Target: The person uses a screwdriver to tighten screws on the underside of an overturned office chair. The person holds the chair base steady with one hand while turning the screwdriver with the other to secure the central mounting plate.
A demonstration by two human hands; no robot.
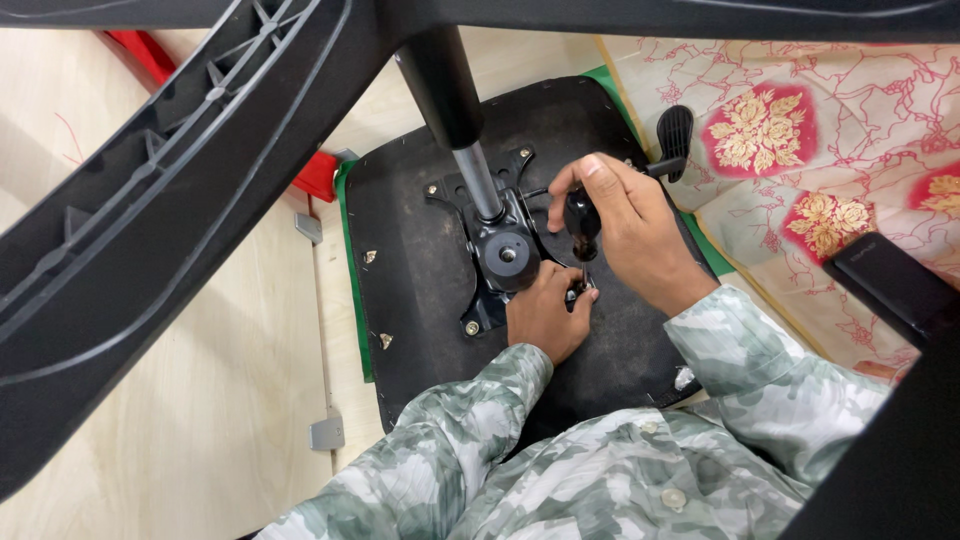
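Observation:
An upturned office chair seat (pixel 420 280) lies with its black underside facing up. A black metal mechanism plate (pixel 500 255) is bolted to it, and the gas cylinder (pixel 465 140) rises from it toward me. My right hand (pixel 625 235) grips the dark round handle of a screwdriver (pixel 582 222), held upright with its tip at the plate's near right corner. My left hand (pixel 545 315) pinches the shaft tip or screw at that corner; the screw itself is hidden. A black lever paddle (pixel 675 135) sticks out behind my right hand.
The chair's black star base legs (pixel 150 220) loom close across the top and left. A patterned red-and-cream cloth (pixel 800 150) covers the right side, with a black flat object (pixel 890 285) on it. Light wooden boards (pixel 200 420) with grey brackets lie at left. A red item (pixel 315 175) sits behind the seat.

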